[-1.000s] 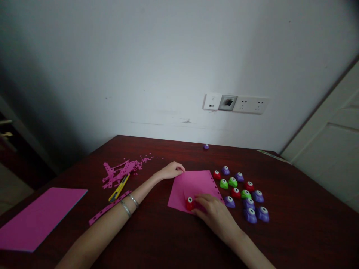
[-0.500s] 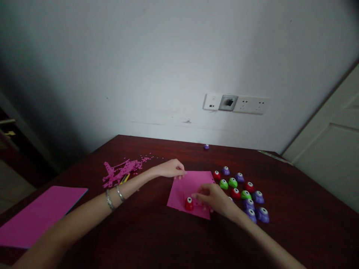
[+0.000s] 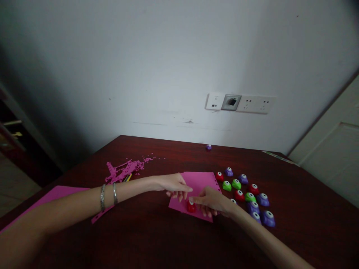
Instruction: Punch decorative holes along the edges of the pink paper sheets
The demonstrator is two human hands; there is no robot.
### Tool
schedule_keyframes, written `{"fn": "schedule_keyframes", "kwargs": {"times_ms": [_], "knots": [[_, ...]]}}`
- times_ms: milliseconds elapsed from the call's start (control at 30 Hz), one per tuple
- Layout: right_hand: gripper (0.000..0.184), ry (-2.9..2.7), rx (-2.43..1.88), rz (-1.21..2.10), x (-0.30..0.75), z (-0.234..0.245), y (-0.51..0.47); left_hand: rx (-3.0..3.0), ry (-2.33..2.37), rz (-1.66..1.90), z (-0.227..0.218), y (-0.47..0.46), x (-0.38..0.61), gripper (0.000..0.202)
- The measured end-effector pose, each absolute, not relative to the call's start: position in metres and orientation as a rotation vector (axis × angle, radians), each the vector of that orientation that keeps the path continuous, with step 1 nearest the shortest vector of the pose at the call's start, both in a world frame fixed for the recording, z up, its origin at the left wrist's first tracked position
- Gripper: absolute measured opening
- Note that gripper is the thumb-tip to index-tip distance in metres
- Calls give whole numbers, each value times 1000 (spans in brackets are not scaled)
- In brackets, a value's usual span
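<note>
A pink paper sheet (image 3: 200, 180) with a row of holes along its right edge lies on the dark wooden table (image 3: 174, 239). A small red punch (image 3: 191, 206) sits on the sheet's near left edge. My right hand (image 3: 211, 201) rests on the sheet with its fingertips against the red punch, fingers loosely spread. My left hand (image 3: 173, 184), with two bracelets on the wrist, lies on the sheet's left edge, fingers curled down onto the paper just behind the punch.
Several red, green and purple punches (image 3: 246, 194) are grouped right of the sheet; one purple punch (image 3: 208, 147) stands alone near the wall. Pink scraps (image 3: 126, 167), a yellow knife (image 3: 127, 177), a punched strip (image 3: 102, 215) and a pink paper stack (image 3: 53, 194) lie to the left.
My left hand slid from the sheet's far left corner down toward the red punch. My right hand shifted slightly, its fingertips staying by the punch. The view moved a little.
</note>
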State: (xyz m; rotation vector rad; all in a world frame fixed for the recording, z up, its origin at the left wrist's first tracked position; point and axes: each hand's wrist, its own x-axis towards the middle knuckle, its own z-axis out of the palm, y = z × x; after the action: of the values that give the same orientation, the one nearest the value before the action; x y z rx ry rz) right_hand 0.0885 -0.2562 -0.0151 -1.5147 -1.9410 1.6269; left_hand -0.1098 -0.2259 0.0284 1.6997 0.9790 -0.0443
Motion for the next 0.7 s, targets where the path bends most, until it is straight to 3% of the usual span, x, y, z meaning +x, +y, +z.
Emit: {"fn": "schedule_keyframes", "kwargs": {"times_ms": [333, 700], "knots": [[48, -1989, -1562, 1723, 83, -15, -256, 1643, 985, -147, 14, -231, -100, 50], [53, -2123, -1570, 2020, 81, -6, -238, 1364, 1016, -372, -2, -207, -94, 47]]}}
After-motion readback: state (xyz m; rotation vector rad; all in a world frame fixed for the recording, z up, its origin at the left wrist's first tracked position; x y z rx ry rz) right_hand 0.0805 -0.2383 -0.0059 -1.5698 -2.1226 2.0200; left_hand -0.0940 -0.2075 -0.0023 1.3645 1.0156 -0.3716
